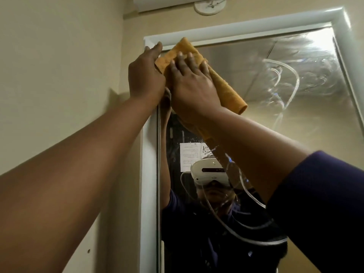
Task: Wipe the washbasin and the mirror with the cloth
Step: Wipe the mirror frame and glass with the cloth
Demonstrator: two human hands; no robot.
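A white-framed mirror (275,91) fills the right of the head view, its glass streaked with wet smears. An orange cloth (224,83) lies flat against the glass at the top left corner. My right hand (193,83) presses on the cloth with fingers spread. My left hand (146,73) rests on the left frame edge, touching the cloth's left end. The washbasin is out of view.
A beige wall (59,66) runs along the left of the mirror. A round white ceiling fitting (209,5) sits above the top frame (256,26). The glass reflects a person in a dark top with a white headset.
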